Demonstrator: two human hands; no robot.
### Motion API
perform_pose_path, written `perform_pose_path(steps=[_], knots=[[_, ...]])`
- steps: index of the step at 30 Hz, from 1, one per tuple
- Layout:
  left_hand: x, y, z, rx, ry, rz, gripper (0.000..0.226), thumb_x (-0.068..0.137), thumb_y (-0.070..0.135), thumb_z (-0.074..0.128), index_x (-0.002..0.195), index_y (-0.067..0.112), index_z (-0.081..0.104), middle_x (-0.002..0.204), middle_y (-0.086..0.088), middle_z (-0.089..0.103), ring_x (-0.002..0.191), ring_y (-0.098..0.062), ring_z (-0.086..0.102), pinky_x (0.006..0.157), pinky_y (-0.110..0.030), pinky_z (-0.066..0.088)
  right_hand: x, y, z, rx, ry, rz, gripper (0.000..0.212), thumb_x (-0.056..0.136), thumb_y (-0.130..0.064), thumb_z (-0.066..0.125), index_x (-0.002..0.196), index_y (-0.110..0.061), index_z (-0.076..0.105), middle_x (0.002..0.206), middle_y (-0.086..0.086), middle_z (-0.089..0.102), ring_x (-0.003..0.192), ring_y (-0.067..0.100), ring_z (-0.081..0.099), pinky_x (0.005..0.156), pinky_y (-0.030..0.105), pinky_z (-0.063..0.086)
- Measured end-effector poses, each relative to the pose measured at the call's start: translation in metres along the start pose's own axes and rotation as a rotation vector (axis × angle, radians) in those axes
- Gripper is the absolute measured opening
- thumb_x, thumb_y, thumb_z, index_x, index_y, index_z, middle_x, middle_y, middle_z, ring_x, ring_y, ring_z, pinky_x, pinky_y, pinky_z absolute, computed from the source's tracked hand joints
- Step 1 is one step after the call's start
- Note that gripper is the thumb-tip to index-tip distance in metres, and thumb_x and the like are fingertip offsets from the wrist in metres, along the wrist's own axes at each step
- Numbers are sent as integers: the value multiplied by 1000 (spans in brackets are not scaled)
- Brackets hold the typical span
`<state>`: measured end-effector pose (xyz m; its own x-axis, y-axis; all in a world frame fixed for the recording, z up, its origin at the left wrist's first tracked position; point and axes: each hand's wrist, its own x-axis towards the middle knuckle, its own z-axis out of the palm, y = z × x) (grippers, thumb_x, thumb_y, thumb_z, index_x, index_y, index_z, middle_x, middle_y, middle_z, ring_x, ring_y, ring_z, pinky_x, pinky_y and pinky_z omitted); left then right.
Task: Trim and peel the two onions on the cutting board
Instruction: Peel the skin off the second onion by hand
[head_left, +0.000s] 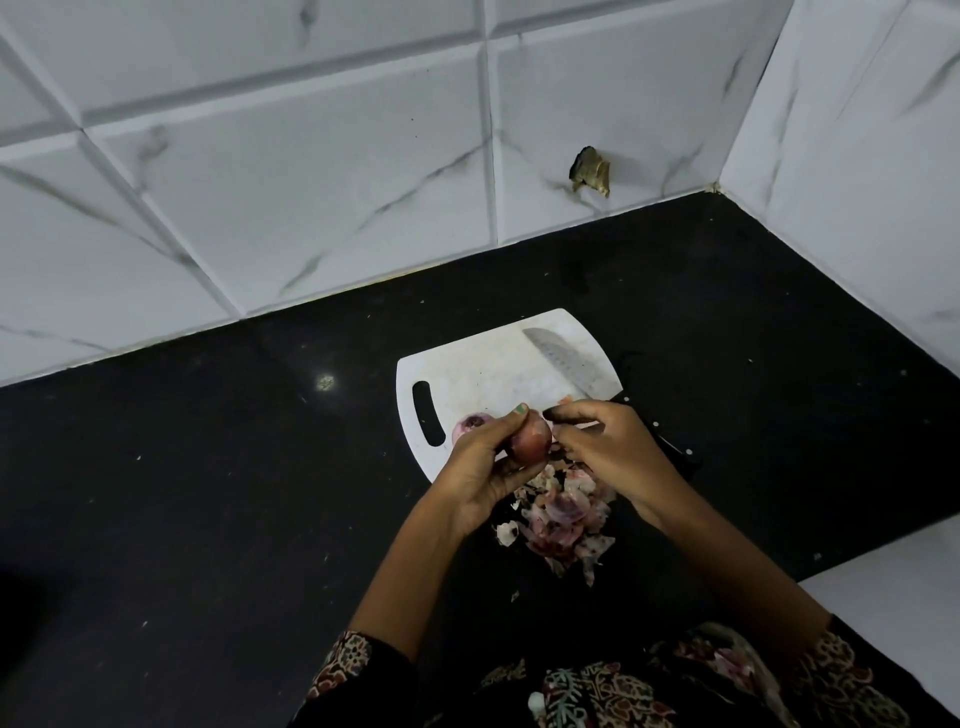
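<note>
**A:** Where is the onion you are peeling?

**B:** You hold the onion (530, 440) up in your left hand (485, 475), just over the near edge of the white cutting board (483, 369). Your fingers curl round it and your thumb sits on top.

**A:** And your other hand?

**B:** Your right hand (605, 441) is just beside the onion, fingers bent in close to it. You seem to pinch a bit of skin, but I cannot tell for sure.

**A:** Where is the second onion?

**B:** The other onion (470, 423) lies on the board, by the handle slot, partly behind your left hand.

**A:** What else is on the board?

**B:** A big knife (571, 364) lies there, its blade on the board and its dark handle sticking off the right side, behind your right hand.

**A:** What is under your hands?

**B:** A pile of onion peels (563, 514) lies on the black counter (208, 493), touching the near side of the board.

**A:** And the room?

**B:** White tiles with grey streaks make the wall (260, 182) behind and on the right. One tile has a broken hole (591, 170).
</note>
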<state>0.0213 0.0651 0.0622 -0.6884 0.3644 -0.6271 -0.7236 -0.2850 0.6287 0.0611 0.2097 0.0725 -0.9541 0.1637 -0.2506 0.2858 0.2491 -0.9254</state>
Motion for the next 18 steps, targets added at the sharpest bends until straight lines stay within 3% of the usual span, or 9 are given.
perform_pose_path(steps=[2, 8, 14, 18], knots=[[0, -1, 0, 39, -6, 14, 24, 90, 21, 63, 71, 14, 75, 100, -9, 64, 89, -21, 64, 77, -34, 58, -4, -5, 2, 51, -15, -26, 12, 83, -19, 71, 95, -18, 68, 93, -6, 67, 89, 13, 68, 83, 33, 56], [-4, -1, -2, 136, -11, -16, 14, 90, 22, 63, 90, 9, 69, 92, -7, 67, 81, -18, 65, 71, -30, 59, -5, -1, 3, 0, 36, -45, 14, 73, -10, 77, 83, -17, 70, 81, -1, 71, 76, 13, 69, 68, 23, 56], [-4, -1, 1, 132, -4, -20, 13, 90, 21, 62, 88, 10, 67, 90, -7, 66, 80, -18, 65, 69, -30, 59, -4, 6, 0, 59, 88, -55, 7, 77, -6, 72, 80, -13, 73, 75, 4, 74, 72, 20, 72, 72, 35, 59], [0, -2, 0, 157, -16, 4, 15, 91, 23, 62, 89, 10, 69, 88, -5, 68, 79, -15, 65, 71, -29, 60, -7, 4, 3, 12, 78, -90, 11, 74, -14, 78, 82, -15, 72, 79, 0, 73, 74, 11, 70, 70, 23, 57]])
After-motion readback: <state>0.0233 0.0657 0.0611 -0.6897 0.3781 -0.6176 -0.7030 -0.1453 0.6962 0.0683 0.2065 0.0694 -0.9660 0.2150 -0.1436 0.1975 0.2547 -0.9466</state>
